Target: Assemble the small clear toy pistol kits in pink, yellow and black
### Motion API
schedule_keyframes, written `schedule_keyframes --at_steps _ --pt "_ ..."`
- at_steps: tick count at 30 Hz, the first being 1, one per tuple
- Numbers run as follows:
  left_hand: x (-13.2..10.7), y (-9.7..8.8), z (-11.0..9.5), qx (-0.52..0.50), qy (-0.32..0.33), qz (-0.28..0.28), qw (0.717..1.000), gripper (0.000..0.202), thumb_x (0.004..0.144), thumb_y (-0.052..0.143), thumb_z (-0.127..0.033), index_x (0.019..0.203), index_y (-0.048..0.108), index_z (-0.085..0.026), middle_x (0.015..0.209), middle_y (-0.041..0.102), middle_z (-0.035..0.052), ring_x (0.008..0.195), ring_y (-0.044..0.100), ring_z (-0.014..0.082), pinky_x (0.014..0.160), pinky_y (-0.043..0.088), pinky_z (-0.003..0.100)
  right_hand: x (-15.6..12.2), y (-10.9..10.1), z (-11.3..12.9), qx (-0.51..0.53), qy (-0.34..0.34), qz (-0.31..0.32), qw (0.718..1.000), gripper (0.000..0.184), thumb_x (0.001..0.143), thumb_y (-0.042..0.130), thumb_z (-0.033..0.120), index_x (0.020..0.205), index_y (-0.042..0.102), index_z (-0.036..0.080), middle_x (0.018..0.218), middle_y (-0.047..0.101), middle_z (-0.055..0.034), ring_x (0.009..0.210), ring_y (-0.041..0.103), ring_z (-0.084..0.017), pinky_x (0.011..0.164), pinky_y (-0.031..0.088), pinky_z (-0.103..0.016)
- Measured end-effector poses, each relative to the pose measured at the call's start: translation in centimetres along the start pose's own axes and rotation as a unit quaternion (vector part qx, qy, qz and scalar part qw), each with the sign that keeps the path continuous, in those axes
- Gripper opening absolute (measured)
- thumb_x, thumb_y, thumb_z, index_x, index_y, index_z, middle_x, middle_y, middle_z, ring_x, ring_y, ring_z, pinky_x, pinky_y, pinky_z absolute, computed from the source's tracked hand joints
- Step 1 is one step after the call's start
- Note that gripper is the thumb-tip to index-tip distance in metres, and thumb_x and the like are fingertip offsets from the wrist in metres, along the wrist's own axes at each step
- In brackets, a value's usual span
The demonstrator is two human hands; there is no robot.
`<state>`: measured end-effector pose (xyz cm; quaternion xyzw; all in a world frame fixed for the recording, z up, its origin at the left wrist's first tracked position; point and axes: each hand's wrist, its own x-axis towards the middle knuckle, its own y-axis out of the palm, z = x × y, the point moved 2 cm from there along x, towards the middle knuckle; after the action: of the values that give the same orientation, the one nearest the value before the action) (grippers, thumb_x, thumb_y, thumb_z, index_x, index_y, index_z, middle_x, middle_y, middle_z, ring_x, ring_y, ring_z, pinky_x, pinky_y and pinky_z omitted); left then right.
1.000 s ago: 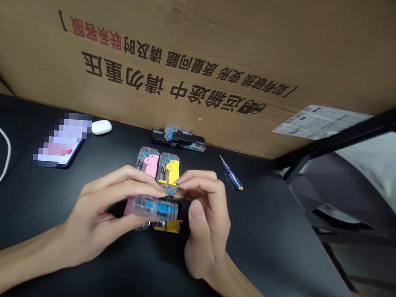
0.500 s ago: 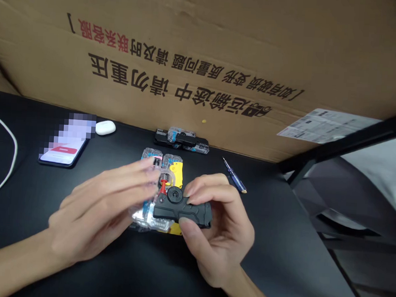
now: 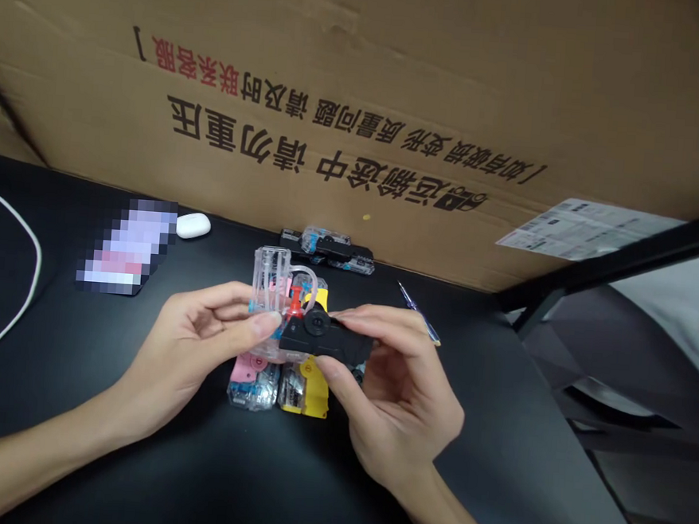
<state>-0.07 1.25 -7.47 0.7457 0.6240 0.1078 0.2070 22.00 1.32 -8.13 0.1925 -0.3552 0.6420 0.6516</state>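
Note:
My left hand (image 3: 200,347) grips a transparent plastic ink cartridge (image 3: 271,284), its thumb pressed against the cartridge's side. My right hand (image 3: 397,397) pinches a black cartridge piece (image 3: 325,342) with a round black cap, which sits against the transparent body. A red plug (image 3: 294,302) stands between them. Below my hands lie a pink-tabbed cartridge (image 3: 254,385) and a yellow-tabbed cartridge (image 3: 305,387), partly hidden by my fingers.
A black-and-transparent cartridge pair (image 3: 327,250) lies at the back of the black desk (image 3: 480,447), before a printed cardboard box (image 3: 334,133). A small screwdriver (image 3: 421,315), white earbud case (image 3: 193,225), blurred phone (image 3: 128,248) and white cable (image 3: 17,271) lie around.
My left hand has closed around the transparent cartridge, which now stands up behind the black piece. The black piece has moved slightly up and left. The view has shifted slightly.

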Motion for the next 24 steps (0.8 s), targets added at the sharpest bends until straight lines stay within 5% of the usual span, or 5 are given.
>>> schedule_keyframes --at_steps 8,17,24 --pt "0.18 0.31 -0.10 -0.036 -0.041 0.019 0.998 0.024 0.091 0.101 -0.035 0.109 0.092 -0.021 0.095 0.091 0.0072 0.075 0.086 0.0150 0.076 0.071 0.019 0.08 0.04 -0.04 0.001 0.028 -0.005 1.000 0.044 0.089 0.096 0.006 0.123 0.082 0.029 0.113 0.080 -0.0048 0.106 0.075 -0.026 0.090 0.066 -0.043" --pt "0.03 -0.37 -0.03 0.052 -0.014 -0.060 0.997 0.030 0.087 0.104 -0.038 0.113 0.096 -0.025 0.106 0.093 0.0072 0.089 0.089 0.0195 0.083 0.072 0.022 0.02 0.55 -0.11 -0.001 0.051 0.021 0.998 0.036 0.091 0.095 0.011 0.118 0.078 0.027 0.117 0.076 -0.0050 0.110 0.074 -0.024 0.096 0.064 -0.042" --pt "0.19 -0.54 -0.02 0.085 0.010 -0.080 0.993 0.032 0.085 0.104 -0.034 0.115 0.095 -0.024 0.114 0.093 0.0083 0.100 0.089 0.0246 0.088 0.073 0.027 -0.27 0.76 0.15 -0.012 0.108 0.047 0.993 0.034 0.089 0.098 0.017 0.109 0.072 0.027 0.103 0.070 -0.0006 0.093 0.070 -0.020 0.079 0.058 -0.036"
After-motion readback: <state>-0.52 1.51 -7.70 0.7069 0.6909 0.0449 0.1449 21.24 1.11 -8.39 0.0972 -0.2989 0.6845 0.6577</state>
